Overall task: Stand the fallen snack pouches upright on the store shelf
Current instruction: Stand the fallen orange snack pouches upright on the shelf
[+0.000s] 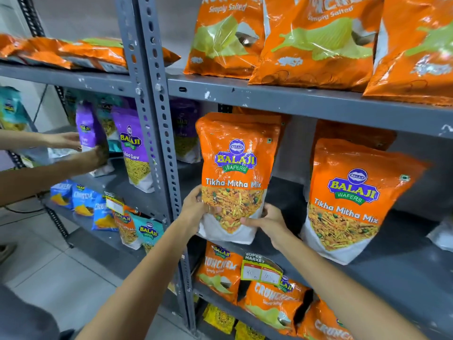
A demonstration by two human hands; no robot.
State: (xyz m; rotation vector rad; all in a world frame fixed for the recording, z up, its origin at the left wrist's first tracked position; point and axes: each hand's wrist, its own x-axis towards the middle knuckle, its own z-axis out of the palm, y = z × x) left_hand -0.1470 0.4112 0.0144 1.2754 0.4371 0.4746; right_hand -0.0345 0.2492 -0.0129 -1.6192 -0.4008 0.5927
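Clearly, the grey metal shelf is the biggest thing, with orange Crunchem bags on its top level. On the middle level one Tikha Mitha Mix pouch stands upright at the front edge — a second Tikha Mitha Mix pouch leans to its right. The left hand and the right hand both grasp the first pouch at its lower corners.

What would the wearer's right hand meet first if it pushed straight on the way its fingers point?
The right hand points left, already touching the orange plastic Tikha Mitha Mix pouch. It would press into that pouch's lower right edge, probably toward the left hand opposite.
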